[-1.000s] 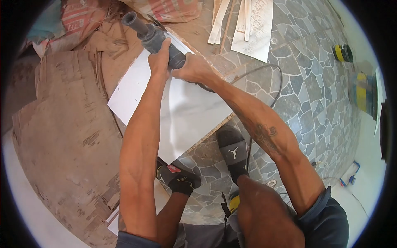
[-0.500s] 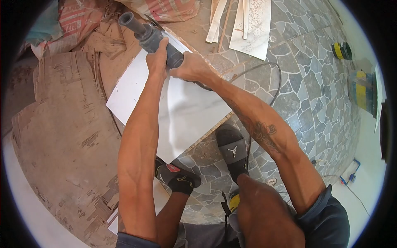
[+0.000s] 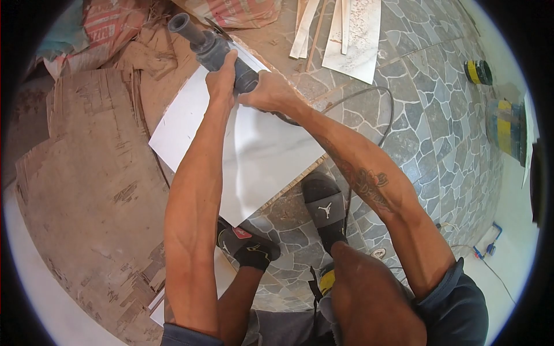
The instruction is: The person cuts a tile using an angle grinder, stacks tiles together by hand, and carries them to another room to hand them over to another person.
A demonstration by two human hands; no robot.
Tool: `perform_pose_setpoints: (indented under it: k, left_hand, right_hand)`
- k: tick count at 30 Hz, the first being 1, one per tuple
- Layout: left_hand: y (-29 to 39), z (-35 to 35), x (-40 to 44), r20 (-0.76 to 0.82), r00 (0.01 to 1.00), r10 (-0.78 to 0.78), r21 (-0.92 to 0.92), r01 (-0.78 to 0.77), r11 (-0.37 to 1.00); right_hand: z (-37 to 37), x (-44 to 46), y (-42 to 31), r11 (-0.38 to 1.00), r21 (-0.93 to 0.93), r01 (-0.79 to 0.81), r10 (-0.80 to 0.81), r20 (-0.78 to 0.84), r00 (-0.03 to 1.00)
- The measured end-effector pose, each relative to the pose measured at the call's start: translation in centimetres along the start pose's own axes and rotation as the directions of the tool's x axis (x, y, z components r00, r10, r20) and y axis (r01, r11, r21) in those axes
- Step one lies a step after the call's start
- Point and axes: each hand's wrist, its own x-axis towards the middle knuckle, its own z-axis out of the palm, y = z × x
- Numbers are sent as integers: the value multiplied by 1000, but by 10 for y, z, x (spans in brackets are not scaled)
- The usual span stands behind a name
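My left hand (image 3: 220,83) and my right hand (image 3: 270,92) are both closed around the dark body of an angle grinder (image 3: 222,57). The grinder's handle sticks out toward the upper left, and part of its thin disc shows at the far side. Beneath the grinder lies a large white tile (image 3: 271,164) with faint grey veining, set at a slant between my feet and the rubble. A narrow strip of the tile shows beyond the grinder near its far edge. Where the disc meets the tile is hidden by the tool.
A worn wooden board (image 3: 92,190) lies to the left, with printed sacks (image 3: 115,29) behind it. Cut white strips (image 3: 304,29) and a dusty tile piece (image 3: 353,46) rest on stone-patterned flooring (image 3: 424,109). A cable (image 3: 390,115) loops on the right; buckets (image 3: 508,130) stand near the wall.
The grinder and both hands have shifted very slightly to the right, and more of the disc's edge shows. The white tile stays where it was.
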Motion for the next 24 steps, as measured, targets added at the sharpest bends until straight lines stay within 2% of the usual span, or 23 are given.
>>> perform_pose_setpoints:
  k: [3, 9, 24]
  left_hand:
    - [3, 1, -3, -2, 1000, -9, -4, 9, 1000]
    - [4, 2, -7, 4, 1000, 1, -6, -1, 1000]
    - [-1, 3, -7, -22, 1000, 9, 25, -8, 1000]
  right_hand:
    - [2, 0, 1, 1000, -10, 13, -14, -40, 999]
    - [2, -1, 1, 999, 44, -10, 10, -6, 1000]
    - [9, 1, 10, 999, 43, 33, -31, -52, 998]
